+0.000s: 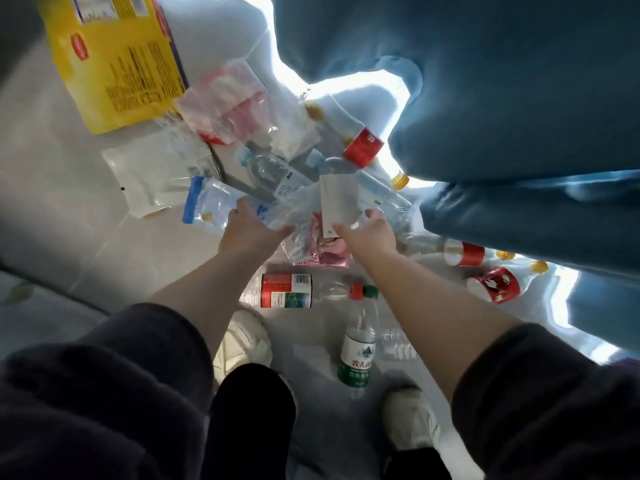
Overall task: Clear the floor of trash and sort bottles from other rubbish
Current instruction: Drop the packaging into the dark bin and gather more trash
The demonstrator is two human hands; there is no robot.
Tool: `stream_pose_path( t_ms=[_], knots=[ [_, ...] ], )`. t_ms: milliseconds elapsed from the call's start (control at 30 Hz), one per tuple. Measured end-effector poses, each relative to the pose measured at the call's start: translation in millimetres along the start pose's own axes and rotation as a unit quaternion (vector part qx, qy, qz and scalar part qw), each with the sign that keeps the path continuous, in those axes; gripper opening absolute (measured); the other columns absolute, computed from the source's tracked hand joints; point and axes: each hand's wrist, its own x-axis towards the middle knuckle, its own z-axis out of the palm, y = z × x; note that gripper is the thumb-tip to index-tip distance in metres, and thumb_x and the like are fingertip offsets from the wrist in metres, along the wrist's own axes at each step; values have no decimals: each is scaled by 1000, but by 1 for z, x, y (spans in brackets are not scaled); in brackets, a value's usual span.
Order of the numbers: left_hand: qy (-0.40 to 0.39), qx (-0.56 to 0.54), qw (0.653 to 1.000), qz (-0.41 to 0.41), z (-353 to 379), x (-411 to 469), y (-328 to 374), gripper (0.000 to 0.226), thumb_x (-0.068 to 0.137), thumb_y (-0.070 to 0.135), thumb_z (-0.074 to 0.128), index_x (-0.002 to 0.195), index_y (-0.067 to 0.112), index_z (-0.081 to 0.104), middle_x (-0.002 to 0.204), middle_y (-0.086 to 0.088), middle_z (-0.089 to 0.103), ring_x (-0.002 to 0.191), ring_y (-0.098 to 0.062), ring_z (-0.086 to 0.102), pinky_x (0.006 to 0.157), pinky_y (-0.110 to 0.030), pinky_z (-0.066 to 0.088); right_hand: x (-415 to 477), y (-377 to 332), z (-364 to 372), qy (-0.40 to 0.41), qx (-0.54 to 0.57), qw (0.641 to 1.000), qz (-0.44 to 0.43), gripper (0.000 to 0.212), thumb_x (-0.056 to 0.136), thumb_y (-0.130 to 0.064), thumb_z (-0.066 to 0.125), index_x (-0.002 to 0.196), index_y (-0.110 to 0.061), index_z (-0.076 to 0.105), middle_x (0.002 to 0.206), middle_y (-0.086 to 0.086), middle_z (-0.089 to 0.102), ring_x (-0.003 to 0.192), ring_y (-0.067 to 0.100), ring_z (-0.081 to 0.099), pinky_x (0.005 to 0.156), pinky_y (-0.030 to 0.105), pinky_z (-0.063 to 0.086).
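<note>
My left hand [249, 227] and my right hand [372, 232] reach forward over a heap of trash on the pale floor. Between them they hold a crumpled clear plastic bag [298, 206]; the right thumb pinches its white label [337, 202]. Under it lies a pink wrapper [330, 253]. Near my feet lie a red-labelled bottle [287, 291] and a green-labelled bottle [358, 356]. More bottles lie further out: a blue-capped one [268, 169], a red-labelled one [363, 147], and two at the right [464, 253] [496, 285].
A big yellow bag [114, 60], a white pouch [156, 174], a blue-edged zip bag [207, 206] and a pinkish clear bag [225, 105] lie at the left and back. Blue fabric [519, 98] hangs over the right side. My white shoes [242, 341] [412, 420] stand below.
</note>
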Motion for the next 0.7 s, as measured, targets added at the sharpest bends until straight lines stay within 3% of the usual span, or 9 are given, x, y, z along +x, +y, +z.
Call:
stream_pose_path(
  t_ms=[133, 200, 300, 433, 500, 600, 700],
  knots=[
    [20, -46, 998, -23, 9, 26, -3, 60, 74, 46, 78, 116, 17, 46, 103, 2, 58, 89, -18, 58, 75, -33, 46, 26, -10, 16, 40, 7, 999, 16, 51, 82, -40, 73, 116, -7, 55, 109, 10, 65, 66, 14, 55, 51, 20, 42],
    [14, -34, 999, -12, 11, 30, -5, 34, 77, 39, 77, 95, 18, 56, 89, 1, 63, 77, -17, 61, 69, -32, 49, 29, -10, 20, 57, 4, 998, 14, 48, 81, -38, 74, 112, -5, 58, 108, 11, 66, 71, 19, 59, 62, 27, 52],
    [0, -62, 998, -3, 9, 25, -5, 23, 81, 25, 76, 72, 22, 55, 80, -2, 64, 83, -24, 67, 80, -38, 55, 25, -6, 18, 73, 9, 997, 1, 40, 85, -32, 72, 113, -6, 60, 114, 10, 67, 83, 20, 60, 76, 31, 55],
    [20, -93, 996, 2, -9, 4, 0, 26, 83, 17, 72, 68, 21, 51, 79, -6, 61, 88, -31, 67, 85, -45, 54, 9, -2, -4, 87, 16, 996, -2, 13, 90, -23, 66, 94, -12, 63, 105, 8, 69, 90, 21, 63, 78, 32, 54],
    [34, -99, 994, 2, -25, -10, 3, 27, 84, 14, 69, 67, 19, 49, 82, -13, 63, 88, -35, 67, 84, -49, 54, -4, -4, -19, 96, 22, 995, 2, 9, 90, -20, 66, 89, -12, 64, 102, 8, 70, 95, 24, 65, 76, 32, 53],
    [47, -100, 994, 5, -48, -35, 10, 28, 84, 11, 69, 67, 17, 48, 86, -18, 68, 84, -36, 68, 81, -50, 55, -29, -8, -43, 94, 28, 995, 12, 9, 90, -21, 66, 90, -12, 66, 103, 8, 71, 88, 19, 64, 65, 25, 49],
    [47, -113, 992, 2, -69, -70, 22, 25, 83, 9, 72, 70, 14, 51, 83, -15, 66, 82, -34, 69, 79, -48, 57, -60, -11, -68, 94, 50, 994, 23, 9, 90, -18, 67, 85, -12, 63, 101, 9, 71, 61, 10, 54, 37, 12, 34]
  ],
)
